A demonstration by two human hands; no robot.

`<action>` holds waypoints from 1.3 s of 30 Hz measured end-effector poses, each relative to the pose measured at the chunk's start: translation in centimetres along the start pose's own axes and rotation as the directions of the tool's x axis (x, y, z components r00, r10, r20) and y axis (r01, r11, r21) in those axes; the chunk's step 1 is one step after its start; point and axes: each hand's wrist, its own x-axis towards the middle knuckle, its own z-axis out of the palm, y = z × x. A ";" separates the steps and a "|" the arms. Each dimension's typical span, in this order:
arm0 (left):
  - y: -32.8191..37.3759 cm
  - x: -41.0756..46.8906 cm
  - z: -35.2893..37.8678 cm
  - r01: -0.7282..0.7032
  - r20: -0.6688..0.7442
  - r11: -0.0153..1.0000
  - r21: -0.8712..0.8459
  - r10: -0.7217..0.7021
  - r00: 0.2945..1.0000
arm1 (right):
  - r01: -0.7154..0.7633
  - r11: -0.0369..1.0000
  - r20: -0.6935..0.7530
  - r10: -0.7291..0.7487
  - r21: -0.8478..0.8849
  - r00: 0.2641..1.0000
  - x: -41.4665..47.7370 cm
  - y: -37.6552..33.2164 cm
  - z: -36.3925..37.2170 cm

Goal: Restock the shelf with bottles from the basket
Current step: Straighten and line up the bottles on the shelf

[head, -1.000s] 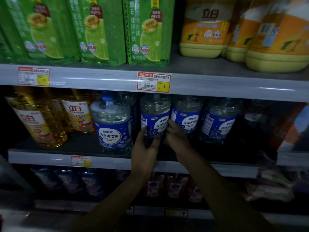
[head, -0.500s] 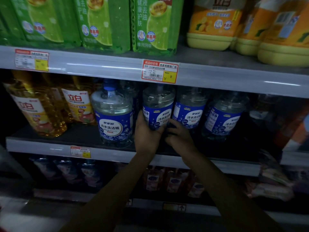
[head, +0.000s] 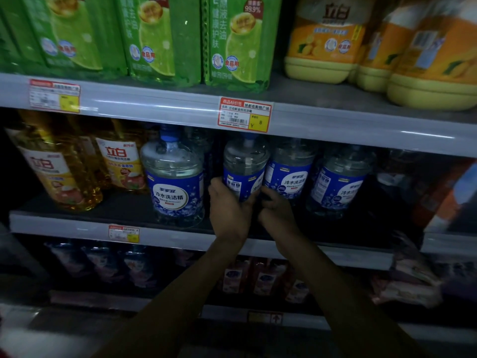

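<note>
Dim shelf: four bottles up. Left hand and right hand grasp bottle, seating it. Basket unseen; remainder unknown.

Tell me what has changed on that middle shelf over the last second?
The clear bottle with the blue label has been turned: its front label text now faces right, partly hidden. The left hand has closed around its lower left side; the right hand still holds its lower right. The neighbouring blue-label bottles and the golden bottles stayed put.
</note>
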 end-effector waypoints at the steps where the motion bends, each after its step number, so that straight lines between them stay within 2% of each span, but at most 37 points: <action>1: 0.2 0.0 -0.2 0.020 0.013 1.000 -0.017 -0.020 1.000 | 0.009 1.000 0.002 -0.009 -0.001 1.000 0.0 0.1 0.1; 4: 0.7 0.5 -0.5 0.049 0.026 0.998 0.025 -0.050 0.998 | 0.002 1.000 0.002 -0.002 0.001 1.000 -0.1 0.2 0.1; 8: 0.8 1.3 -1.0 0.024 0.042 0.989 0.144 -0.030 0.999 | -0.003 1.000 0.002 0.003 0.009 1.000 0.0 0.4 0.2; 11: 1.0 1.1 -1.5 0.015 0.055 0.986 0.164 -0.024 0.998 | 0.001 1.000 -0.013 -0.001 0.006 1.000 -0.3 0.3 -0.2; 21: 0.0 -0.8 -4.0 -0.039 0.136 0.999 0.018 0.036 0.990 | -0.039 0.994 0.008 0.040 -0.101 0.999 -2.3 -0.3 -2.5; 24: -0.5 -1.1 -4.5 -0.064 0.191 0.998 -0.027 0.068 0.979 | -0.027 1.000 0.032 0.027 -0.003 0.999 -2.8 -1.4 -2.9; 26: -0.7 -1.3 -4.8 -0.085 0.215 0.995 -0.045 0.093 0.972 | 0.028 0.998 0.073 -0.033 0.063 0.997 -3.1 -2.1 -3.1; 34: -0.7 -2.6 -6.4 -0.176 0.308 0.966 -0.190 0.229 0.924 | 0.226 0.974 0.132 -0.223 -0.014 0.966 -4.9 -2.3 -4.4; 39: -0.2 -3.0 -6.4 -0.141 0.434 0.967 -0.214 0.224 0.873 | 0.251 0.966 0.112 -0.257 0.068 0.960 -5.7 -1.8 -5.2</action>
